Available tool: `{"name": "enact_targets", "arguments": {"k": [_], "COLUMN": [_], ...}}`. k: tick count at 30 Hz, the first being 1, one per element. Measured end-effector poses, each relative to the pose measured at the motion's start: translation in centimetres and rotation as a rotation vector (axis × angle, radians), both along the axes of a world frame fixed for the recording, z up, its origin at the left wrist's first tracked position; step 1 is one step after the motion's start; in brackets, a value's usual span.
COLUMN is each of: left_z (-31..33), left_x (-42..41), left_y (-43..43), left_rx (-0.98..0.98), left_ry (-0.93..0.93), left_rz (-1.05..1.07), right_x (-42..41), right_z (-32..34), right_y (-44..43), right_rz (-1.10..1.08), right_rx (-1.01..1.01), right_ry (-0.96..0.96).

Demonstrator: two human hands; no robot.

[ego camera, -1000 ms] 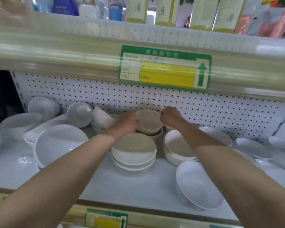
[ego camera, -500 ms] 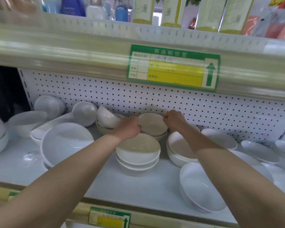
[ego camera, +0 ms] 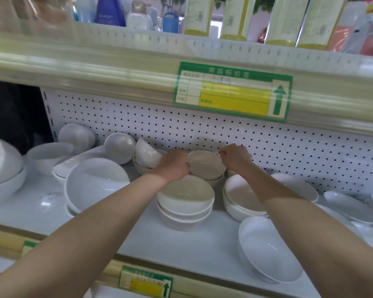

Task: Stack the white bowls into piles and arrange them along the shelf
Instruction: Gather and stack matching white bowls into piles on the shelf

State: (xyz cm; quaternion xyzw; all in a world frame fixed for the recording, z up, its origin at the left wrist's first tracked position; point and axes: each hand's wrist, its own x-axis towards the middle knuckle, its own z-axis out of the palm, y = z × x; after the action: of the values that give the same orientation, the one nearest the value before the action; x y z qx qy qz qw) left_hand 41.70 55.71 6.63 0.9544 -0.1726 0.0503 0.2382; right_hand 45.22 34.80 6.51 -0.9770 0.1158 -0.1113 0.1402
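- Grip: left hand (ego camera: 174, 165) and right hand (ego camera: 235, 158) hold opposite rims of the bowl (ego camera: 205, 165), fingers curled on it.
- Bowl tops the rear pile (ego camera: 214, 182), near the pegboard (ego camera: 289, 147).
- Seat it level and centred; release once it is nested.
- Price tag (ego camera: 233, 91): header reads 商品标价签; the handwriting is blurred.

Single view, taken from a head-worn wide-angle camera. It is aimed forward and slightly down into a shop shelf (ego camera: 187, 244), at close range. Both forearms are seen entering from the bottom corners. The left hand (ego camera: 173, 166), the right hand (ego camera: 235, 159) and the white bowl (ego camera: 205, 165) gripped between them are framed near centre. The pegboard back panel (ego camera: 299, 151) is faced almost square-on. The upper rail (ego camera: 95, 67) and price label (ego camera: 233, 91) are caught across the top, bowed by the lens.
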Motion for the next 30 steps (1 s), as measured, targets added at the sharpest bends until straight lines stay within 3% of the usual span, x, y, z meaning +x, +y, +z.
{"name": "enact_targets", "arguments": {"k": [6, 10, 20, 30], "left_z": [3.4, 5.1, 4.4, 6.6], "left_x": [-0.2, 0.8, 3.1, 5.3], "left_y": [3.2, 6.8, 12.2, 15.0], "left_rx": [-0.03, -0.007, 0.12, 0.298], "left_ry": [-0.249, -0.276, -0.093, 0.061], "left_rz": [0.048, 0.114, 0.05, -0.164], "right_x": [0.0, 0.3, 0.8, -0.2], "right_z": [3.2, 4.3, 2.7, 2.7], "right_y": [2.5, 5.7, 12.5, 14.5], "right_rz": [0.119, 0.163, 0.2, 0.025], "right_rx": [-0.024, -0.051, 0.037, 0.017], "right_ry": [-0.2, -0.149, 0.094, 0.135]}}
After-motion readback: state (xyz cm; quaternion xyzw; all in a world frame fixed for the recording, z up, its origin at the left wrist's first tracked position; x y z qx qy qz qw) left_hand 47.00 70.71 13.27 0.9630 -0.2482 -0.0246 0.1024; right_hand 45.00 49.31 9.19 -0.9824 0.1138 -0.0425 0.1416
